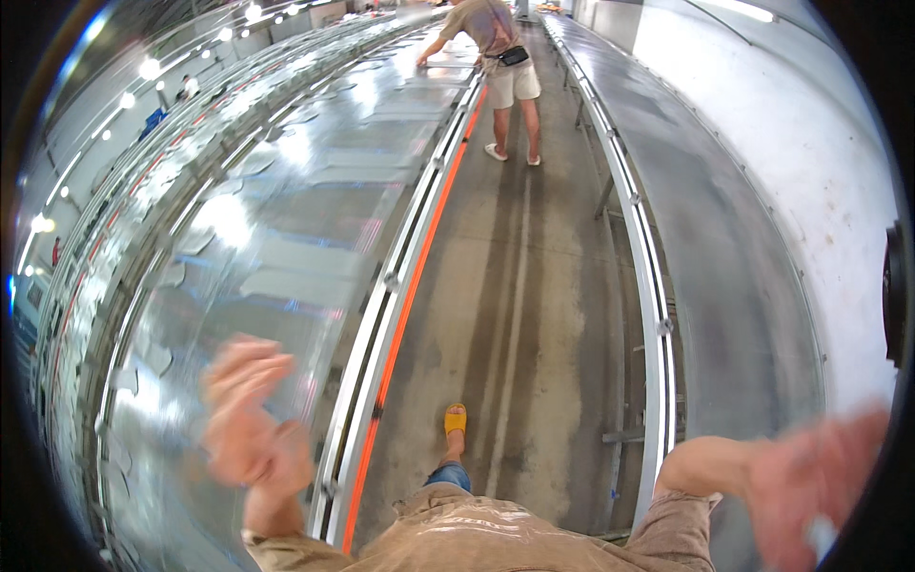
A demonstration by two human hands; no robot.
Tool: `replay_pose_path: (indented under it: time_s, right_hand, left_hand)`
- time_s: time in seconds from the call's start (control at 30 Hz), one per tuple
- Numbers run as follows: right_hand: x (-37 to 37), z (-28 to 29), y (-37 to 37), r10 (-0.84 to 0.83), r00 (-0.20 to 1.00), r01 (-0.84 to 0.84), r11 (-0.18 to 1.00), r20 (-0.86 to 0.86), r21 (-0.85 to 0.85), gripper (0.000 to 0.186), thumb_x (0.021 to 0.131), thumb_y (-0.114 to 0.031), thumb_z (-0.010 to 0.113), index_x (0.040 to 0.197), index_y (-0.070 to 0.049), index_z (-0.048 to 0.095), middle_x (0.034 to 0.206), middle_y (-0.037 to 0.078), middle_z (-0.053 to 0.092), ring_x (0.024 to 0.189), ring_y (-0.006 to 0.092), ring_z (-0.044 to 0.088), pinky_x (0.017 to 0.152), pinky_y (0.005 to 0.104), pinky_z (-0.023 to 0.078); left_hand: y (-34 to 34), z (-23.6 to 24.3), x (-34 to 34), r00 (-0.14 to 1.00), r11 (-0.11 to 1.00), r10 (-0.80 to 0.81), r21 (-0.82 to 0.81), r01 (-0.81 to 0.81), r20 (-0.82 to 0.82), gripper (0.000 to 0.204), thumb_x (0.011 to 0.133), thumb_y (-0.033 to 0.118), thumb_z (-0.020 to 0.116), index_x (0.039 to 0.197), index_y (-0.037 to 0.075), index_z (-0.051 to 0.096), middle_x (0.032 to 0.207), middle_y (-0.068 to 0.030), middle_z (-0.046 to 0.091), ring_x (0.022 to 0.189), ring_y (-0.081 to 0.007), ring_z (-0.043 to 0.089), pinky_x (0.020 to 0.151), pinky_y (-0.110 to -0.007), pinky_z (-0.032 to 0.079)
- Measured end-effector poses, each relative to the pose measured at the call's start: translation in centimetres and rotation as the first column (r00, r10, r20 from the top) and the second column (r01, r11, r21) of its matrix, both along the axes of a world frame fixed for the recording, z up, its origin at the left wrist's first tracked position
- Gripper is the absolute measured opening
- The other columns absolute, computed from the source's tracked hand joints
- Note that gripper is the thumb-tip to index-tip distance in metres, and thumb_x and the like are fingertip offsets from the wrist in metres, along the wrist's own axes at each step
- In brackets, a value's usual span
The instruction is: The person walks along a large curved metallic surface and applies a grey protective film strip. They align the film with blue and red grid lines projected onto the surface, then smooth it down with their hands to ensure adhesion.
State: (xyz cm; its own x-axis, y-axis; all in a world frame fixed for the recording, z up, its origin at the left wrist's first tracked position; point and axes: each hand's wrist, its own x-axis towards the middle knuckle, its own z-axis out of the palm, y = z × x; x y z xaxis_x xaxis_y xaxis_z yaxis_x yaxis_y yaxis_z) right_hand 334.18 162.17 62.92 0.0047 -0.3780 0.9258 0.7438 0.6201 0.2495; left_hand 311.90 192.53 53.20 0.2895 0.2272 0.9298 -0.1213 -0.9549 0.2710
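Observation:
My left hand (250, 405), smeared by motion, is raised over the near edge of the long shiny table (219, 305) on my left. Flat, pale grey cut pieces (300, 281) lie in rows on that surface beside it. My right hand (810, 481) is out to the right, over the grey long table on that side, and is also blurred. A small whitish patch shows at its lower fingers, too smeared to make out.
A person (515, 76) in shorts stands ahead in the aisle (515, 267), an arm reaching over the left table. Metal rails (648, 286) and an orange strip (419, 267) edge the aisle. A white wall (782, 114) runs along the right; more tables (95, 248) stand far left.

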Motion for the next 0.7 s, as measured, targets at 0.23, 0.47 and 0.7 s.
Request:
replay_pose_path:
  time_s: [0.23,0.47,0.7]
  right_hand:
    - [20.1,-32.6,8.9,-0.845,0.383,-0.588,0.089,-0.374,-0.804,0.036,0.09,-0.02,0.064,0.119,0.001,0.063,0.109,0.012,0.069,0.102,0.0215,0.064,0.09,0.0351,0.05]
    - [20.0,-57.9,-0.3,-0.911,0.386,-0.922,-0.384,0.144,0.039,0.028,0.086,-0.02,0.061,0.1,0.003,0.067,0.09,0.013,0.069,0.078,0.0202,0.065,0.069,0.0379,0.052]
    - [36.9,-61.7,10.9,-0.879,0.477,-0.877,-0.477,0.01,-0.053,0.028,0.087,-0.02,0.061,0.1,0.004,0.066,0.088,0.014,0.069,0.072,0.0213,0.065,0.062,0.038,0.053]
  left_hand:
    - [7.4,-18.1,15.9,0.82,0.482,-0.358,-0.84,-0.248,-0.447,0.025,0.088,0.017,0.068,0.104,-0.002,0.069,0.092,-0.0087,0.072,0.088,-0.015,0.067,0.08,-0.03,0.051]
    - [12.2,-21.4,29.0,0.686,0.261,-0.598,-0.91,-0.323,-0.415,0.03,0.087,0.02,0.068,0.106,-0.002,0.069,0.094,-0.0129,0.073,0.086,-0.0167,0.069,0.081,-0.03,0.053]
    - [19.3,-22.0,45.1,0.536,0.484,-0.553,-0.77,-0.417,-0.638,0.036,0.085,0.025,0.067,0.11,-0.001,0.067,0.098,-0.0184,0.072,0.092,-0.0266,0.071,0.083,-0.035,0.054]
